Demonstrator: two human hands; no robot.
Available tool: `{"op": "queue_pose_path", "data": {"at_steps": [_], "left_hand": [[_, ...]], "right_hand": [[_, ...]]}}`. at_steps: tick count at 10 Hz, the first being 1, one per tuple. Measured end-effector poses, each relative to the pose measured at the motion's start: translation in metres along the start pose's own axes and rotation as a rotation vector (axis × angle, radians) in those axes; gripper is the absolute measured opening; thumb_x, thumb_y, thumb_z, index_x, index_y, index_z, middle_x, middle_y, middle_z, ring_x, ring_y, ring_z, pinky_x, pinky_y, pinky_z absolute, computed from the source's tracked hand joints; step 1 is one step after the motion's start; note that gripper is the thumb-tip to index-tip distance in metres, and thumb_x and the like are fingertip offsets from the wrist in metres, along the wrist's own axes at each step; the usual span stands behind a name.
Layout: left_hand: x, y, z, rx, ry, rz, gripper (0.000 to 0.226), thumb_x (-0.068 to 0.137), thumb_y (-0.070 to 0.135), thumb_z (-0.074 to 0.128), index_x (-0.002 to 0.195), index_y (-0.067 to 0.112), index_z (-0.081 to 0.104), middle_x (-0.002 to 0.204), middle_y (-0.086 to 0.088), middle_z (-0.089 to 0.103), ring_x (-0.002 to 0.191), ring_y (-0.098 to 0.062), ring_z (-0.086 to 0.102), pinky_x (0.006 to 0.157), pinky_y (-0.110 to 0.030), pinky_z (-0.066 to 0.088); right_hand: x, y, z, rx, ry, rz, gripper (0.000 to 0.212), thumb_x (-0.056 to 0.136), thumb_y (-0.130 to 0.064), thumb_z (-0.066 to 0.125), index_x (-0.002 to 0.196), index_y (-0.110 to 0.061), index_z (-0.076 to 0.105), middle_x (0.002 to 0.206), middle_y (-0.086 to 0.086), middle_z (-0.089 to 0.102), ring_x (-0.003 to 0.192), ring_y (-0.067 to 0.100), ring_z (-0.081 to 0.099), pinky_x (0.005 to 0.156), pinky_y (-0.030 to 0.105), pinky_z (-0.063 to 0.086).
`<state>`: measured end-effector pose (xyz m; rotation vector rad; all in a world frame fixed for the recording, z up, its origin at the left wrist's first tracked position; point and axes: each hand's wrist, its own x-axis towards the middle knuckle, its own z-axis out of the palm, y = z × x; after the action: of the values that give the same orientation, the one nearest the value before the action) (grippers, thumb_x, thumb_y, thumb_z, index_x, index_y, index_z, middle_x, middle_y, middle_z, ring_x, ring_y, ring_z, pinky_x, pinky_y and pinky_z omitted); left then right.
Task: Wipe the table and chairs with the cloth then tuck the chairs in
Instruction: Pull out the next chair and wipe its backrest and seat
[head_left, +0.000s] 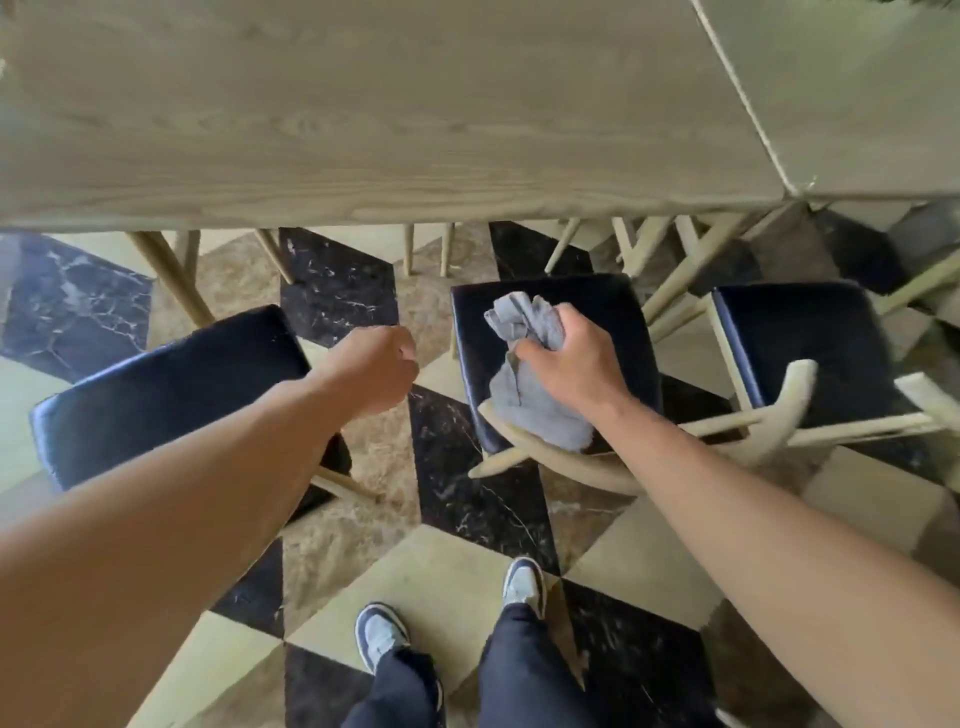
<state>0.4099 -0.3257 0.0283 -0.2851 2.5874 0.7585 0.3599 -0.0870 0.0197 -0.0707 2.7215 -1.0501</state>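
The right hand (574, 364) has the grey cloth (530, 374) bunched in a curled grip, thumb and fingers wrapped round its middle, with one wad poking up past the knuckles and a loose tail draping down onto the middle chair (561, 301), over the dark seat and onto the pale curved backrest rail. The left hand (371, 369) hangs over the floor between the left chair (171, 384) and the middle one, fingers curled in; whether it pinches anything I can't tell, the fingertips are turned away. A third chair on the right (800, 332) sits close, its frame crossing the middle chair's, and the table (363, 104) edge lies just ahead with all three seats pulled out. Here's the risk: wiping with a balled cloth means only a small patch touches the seat, so streaks get missed. That dangling tail could snag on the backrest rail. And pushing chairs in while the frames overlap could jam or scrape them.
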Motion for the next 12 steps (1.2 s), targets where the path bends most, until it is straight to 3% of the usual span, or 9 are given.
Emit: {"op": "queue_pose_path", "data": {"at_steps": [2, 3, 4, 5, 6, 7, 9, 10, 12], "left_hand": [[-0.012, 0.075, 0.069, -0.057, -0.196, -0.195, 0.03, 0.098, 0.017, 0.044, 0.116, 0.006, 0.066, 0.115, -0.016, 0.066, 0.105, -0.032, 0.062, 0.079, -0.031, 0.046], [-0.022, 0.095, 0.089, -0.269, -0.102, -0.404, 0.032, 0.1, 0.01, 0.042, 0.119, -0.006, 0.062, 0.119, -0.024, 0.065, 0.109, -0.038, 0.063, 0.083, -0.038, 0.051], [-0.027, 0.1, 0.101, -0.568, -0.02, -0.598, 0.031, 0.101, 0.003, 0.039, 0.123, -0.004, 0.059, 0.116, -0.023, 0.067, 0.1, -0.037, 0.069, 0.069, -0.038, 0.057], [-0.029, 0.092, 0.101, -0.666, 0.108, -0.66, 0.03, 0.098, -0.002, 0.04, 0.111, 0.004, 0.066, 0.102, -0.018, 0.071, 0.08, -0.028, 0.068, 0.067, -0.04, 0.058], [-0.024, 0.084, 0.105, -0.73, 0.167, -0.696, 0.019, 0.097, 0.016, 0.054, 0.104, 0.006, 0.069, 0.085, -0.009, 0.074, 0.071, -0.022, 0.07, 0.065, -0.037, 0.059], [-0.011, 0.09, 0.107, -0.678, 0.053, -0.7, 0.038, 0.092, 0.048, 0.061, 0.091, 0.012, 0.07, 0.082, -0.005, 0.075, 0.077, -0.022, 0.072, 0.059, -0.034, 0.06], [0.011, 0.092, 0.109, -0.588, 0.037, -0.695, 0.029, 0.082, 0.035, 0.076, 0.081, 0.007, 0.068, 0.057, -0.004, 0.071, 0.052, -0.016, 0.07, 0.048, -0.025, 0.052], [0.009, 0.089, 0.115, -0.648, 0.056, -0.707, 0.021, 0.077, 0.022, 0.08, 0.083, 0.005, 0.069, 0.062, -0.007, 0.073, 0.062, -0.018, 0.074, 0.058, -0.03, 0.057], [0.009, 0.092, 0.115, -0.629, 0.105, -0.707, 0.02, 0.087, 0.025, 0.072, 0.083, 0.006, 0.066, 0.062, -0.007, 0.073, 0.06, -0.018, 0.074, 0.05, -0.027, 0.056]], "right_hand": [[-0.01, 0.074, -0.036, 0.099, -0.176, -0.16, 0.021, 0.081, -0.034, 0.067, 0.094, -0.039, 0.051, 0.101, -0.01, 0.055, 0.083, 0.004, 0.053, 0.071, 0.016, 0.039], [-0.015, 0.091, -0.016, 0.097, -0.476, -0.249, 0.031, 0.085, -0.029, 0.07, 0.112, -0.036, 0.056, 0.115, -0.005, 0.049, 0.099, 0.006, 0.05, 0.083, 0.017, 0.034], [-0.025, 0.089, 0.001, 0.072, -0.684, -0.306, 0.037, 0.082, -0.044, 0.065, 0.117, -0.04, 0.053, 0.118, 0.0, 0.049, 0.103, 0.015, 0.052, 0.085, 0.026, 0.036], [-0.029, 0.084, 0.005, -0.04, -0.698, -0.311, 0.053, 0.068, -0.074, 0.052, 0.113, -0.047, 0.048, 0.129, -0.002, 0.045, 0.11, 0.021, 0.053, 0.093, 0.04, 0.045], [-0.03, 0.077, 0.009, -0.312, -0.657, -0.33, 0.068, 0.066, -0.095, 0.038, 0.114, -0.047, 0.045, 0.141, 0.0, 0.039, 0.115, 0.03, 0.052, 0.086, 0.047, 0.044], [-0.036, 0.067, 0.023, -0.451, -0.528, -0.351, 0.058, 0.081, -0.072, 0.053, 0.125, -0.035, 0.046, 0.129, 0.009, 0.046, 0.107, 0.036, 0.054, 0.073, 0.043, 0.036], [-0.051, 0.077, 0.019, -0.477, -0.365, -0.485, 0.054, 0.086, -0.048, 0.066, 0.133, -0.029, 0.048, 0.116, 0.01, 0.053, 0.095, 0.035, 0.059, 0.082, 0.048, 0.051], [-0.06, 0.1, -0.004, -0.506, -0.391, -0.572, 0.054, 0.08, -0.043, 0.073, 0.127, -0.028, 0.052, 0.112, 0.008, 0.057, 0.09, 0.033, 0.06, 0.077, 0.045, 0.051], [-0.074, 0.134, -0.036, -0.549, -0.341, -0.612, 0.057, 0.069, -0.036, 0.084, 0.115, -0.028, 0.05, 0.102, 0.001, 0.059, 0.08, 0.027, 0.061, 0.067, 0.038, 0.044]]}}
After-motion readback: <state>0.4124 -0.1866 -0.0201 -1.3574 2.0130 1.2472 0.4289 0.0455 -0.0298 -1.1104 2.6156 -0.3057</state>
